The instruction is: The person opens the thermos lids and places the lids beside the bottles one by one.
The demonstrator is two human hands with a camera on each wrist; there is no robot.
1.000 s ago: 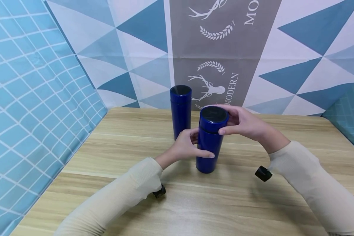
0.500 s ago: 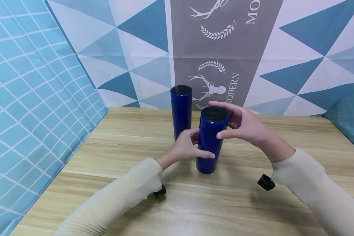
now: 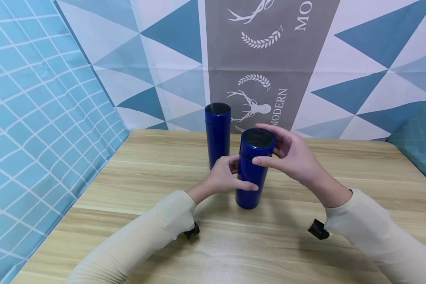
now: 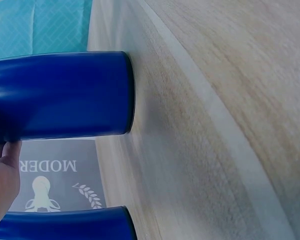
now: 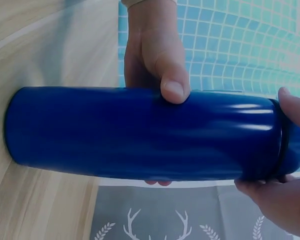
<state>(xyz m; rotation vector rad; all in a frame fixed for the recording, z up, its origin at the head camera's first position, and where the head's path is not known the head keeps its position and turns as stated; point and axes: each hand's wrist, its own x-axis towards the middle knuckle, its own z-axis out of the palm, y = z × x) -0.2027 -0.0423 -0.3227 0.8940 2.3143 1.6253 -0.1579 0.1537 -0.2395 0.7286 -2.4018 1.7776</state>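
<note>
A dark blue thermos flask (image 3: 247, 172) with a black-topped lid (image 3: 257, 138) stands upright on the table in the head view. My left hand (image 3: 223, 178) grips its body at mid-height, thumb across the near side. Around the lid from the right curl the fingers of my right hand (image 3: 295, 156), the thumb lying near the seam. In the right wrist view a dark seam (image 5: 281, 142) shows between lid and body. The flask's base (image 4: 128, 92) meets the table in the left wrist view. My far fingers are partly hidden behind the flask.
A second blue thermos flask (image 3: 218, 132) stands upright just behind and left of the held one. The wood-grain table (image 3: 156, 157) ends at a patterned backdrop (image 3: 177, 79), with a blue grid sheet (image 3: 39, 118) along the left.
My right hand has turned about the lid, its thumb sliding left across the near side while its wrist dropped a little. The left hand and both flasks have kept their places.
</note>
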